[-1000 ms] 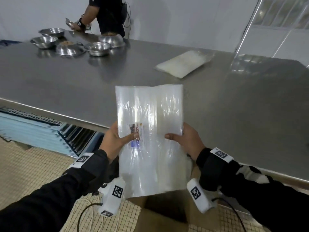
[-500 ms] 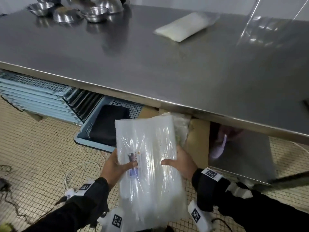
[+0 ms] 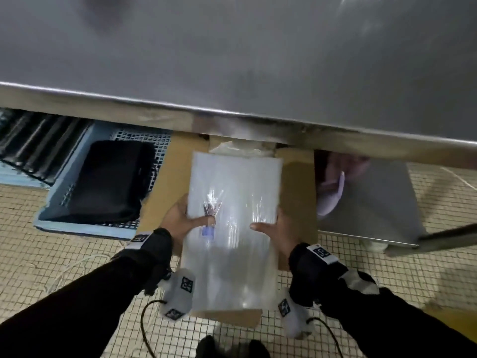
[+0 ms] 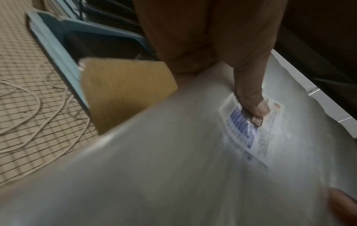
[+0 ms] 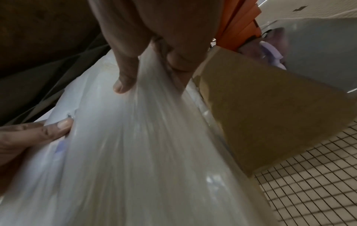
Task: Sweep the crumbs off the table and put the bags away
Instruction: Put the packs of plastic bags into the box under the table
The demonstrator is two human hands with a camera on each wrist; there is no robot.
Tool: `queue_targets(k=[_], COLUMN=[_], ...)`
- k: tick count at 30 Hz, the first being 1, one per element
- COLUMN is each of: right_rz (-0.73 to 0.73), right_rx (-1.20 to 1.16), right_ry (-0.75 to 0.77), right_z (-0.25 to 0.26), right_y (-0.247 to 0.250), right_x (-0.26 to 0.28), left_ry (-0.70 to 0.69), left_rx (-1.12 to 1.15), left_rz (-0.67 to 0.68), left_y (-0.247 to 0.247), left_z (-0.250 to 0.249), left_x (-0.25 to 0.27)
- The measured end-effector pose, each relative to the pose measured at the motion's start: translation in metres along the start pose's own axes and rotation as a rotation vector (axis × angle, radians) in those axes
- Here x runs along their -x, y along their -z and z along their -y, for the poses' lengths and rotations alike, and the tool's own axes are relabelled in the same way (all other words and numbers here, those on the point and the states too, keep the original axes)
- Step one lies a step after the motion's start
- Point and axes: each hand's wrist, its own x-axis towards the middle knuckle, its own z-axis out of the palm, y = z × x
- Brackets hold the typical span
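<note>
A flat pack of clear plastic bags (image 3: 232,228) with a small printed label (image 4: 253,131) is held low over an open cardboard box (image 3: 296,192) on the floor, under the steel table's edge (image 3: 232,115). My left hand (image 3: 180,220) grips its left side, thumb pressed on the label. My right hand (image 3: 273,226) grips the right side, thumb on top and fingers underneath, as the right wrist view (image 5: 125,79) shows. More plastic lies in the box (image 3: 237,148) beyond the pack.
A blue plastic crate (image 3: 85,223) holding a black tray (image 3: 108,182) sits left of the box. A steel cabinet face (image 3: 366,202) stands to the right. White cables (image 4: 29,107) trail on the tiled floor. Box flaps (image 5: 260,114) stick up beside the pack.
Both hands have lowered the pack from table height down to the cardboard box under the table. The view has tilted down, and the far end of the table has left the frame.
</note>
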Motion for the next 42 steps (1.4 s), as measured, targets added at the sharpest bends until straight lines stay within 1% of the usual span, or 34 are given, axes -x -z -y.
queue_targets(k=[5,7,12,14,18,19,21,22,24,26,29,32,35,39,42], right_rz=[-0.099,-0.133,-0.185,-0.193,-0.206,-0.212,-0.198,-0.164,-0.071,0.001,0.065,0.046,0.08,0.163,0.222], right_rx=[0.02,0.009,-0.028,-0.044,-0.031,-0.029,0.014,0.089,0.312,0.448,0.515,0.423,0.409,0.451,0.517], right_ry=[0.033,0.045,0.07,0.073,0.046,0.027,-0.009,-0.027,-0.069,-0.101,-0.152,-0.227,-0.207,-0.216,-0.231], right_z=[-0.002,0.0,-0.001,-0.012,-0.041,-0.048,-0.059,-0.063,-0.065,-0.067,-0.065,-0.052,-0.03,0.008,0.037], right_y=[0.008,0.011,0.004,-0.006,-0.03,-0.037,-0.049,-0.054,-0.06,-0.062,-0.058,-0.045,-0.032,-0.023,-0.015], right_x=[-0.061,-0.082,-0.122,-0.135,-0.155,-0.16,-0.171,-0.177,-0.185,-0.189,-0.189,-0.174,-0.152,-0.099,-0.055], left_ry=[-0.083,-0.12,-0.156,-0.136,-0.069,-0.064,-0.063,-0.058,0.041,0.131,0.164,0.165,0.188,0.171,0.128], left_rx=[-0.055,-0.075,-0.095,-0.059,-0.07,-0.091,-0.218,-0.292,-0.43,-0.469,-0.436,-0.399,-0.345,-0.422,-0.456], left_rz=[0.004,-0.018,-0.086,-0.075,-0.09,-0.098,-0.128,-0.133,-0.073,-0.039,-0.041,-0.043,0.027,0.156,0.178], left_y=[-0.016,-0.018,-0.024,-0.025,-0.029,-0.031,-0.034,-0.036,-0.039,-0.04,-0.04,-0.035,-0.026,-0.016,-0.008], left_z=[-0.006,-0.01,-0.009,0.004,0.042,0.054,0.069,0.077,0.086,0.098,0.101,0.088,0.063,0.024,-0.013], left_x=[-0.07,-0.093,-0.128,-0.138,-0.157,-0.163,-0.172,-0.178,-0.185,-0.192,-0.188,-0.169,-0.14,-0.084,-0.036])
